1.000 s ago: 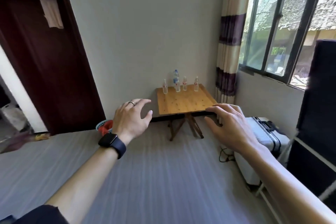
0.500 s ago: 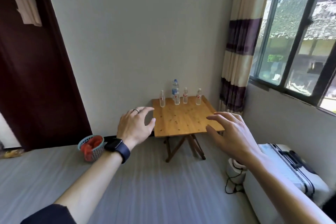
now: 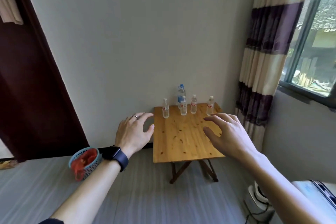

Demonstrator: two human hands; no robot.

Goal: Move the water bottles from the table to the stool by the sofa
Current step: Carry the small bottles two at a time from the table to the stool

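A small wooden folding table (image 3: 181, 138) stands against the wall. Several clear water bottles stand along its far edge: a taller blue-capped bottle (image 3: 181, 94) at the back, and small red-labelled ones at the left (image 3: 165, 108), middle (image 3: 183, 108), (image 3: 193, 104) and right (image 3: 210, 105). My left hand (image 3: 133, 132), with a ring and a dark watch, is raised left of the table, fingers loose and empty. My right hand (image 3: 229, 132) reaches out over the table's right side, fingers spread, holding nothing. No stool or sofa is in view.
A blue mesh basket (image 3: 84, 163) with red contents sits on the floor by the dark door (image 3: 27, 87). A striped curtain (image 3: 263, 69) and window are at the right. A white suitcase (image 3: 318, 198) and a cabled device (image 3: 258, 198) lie at the lower right.
The view has come closer to the table, which looks larger and more central. Both hands stay raised and empty; the right one now overlaps the tabletop near the right bottle.
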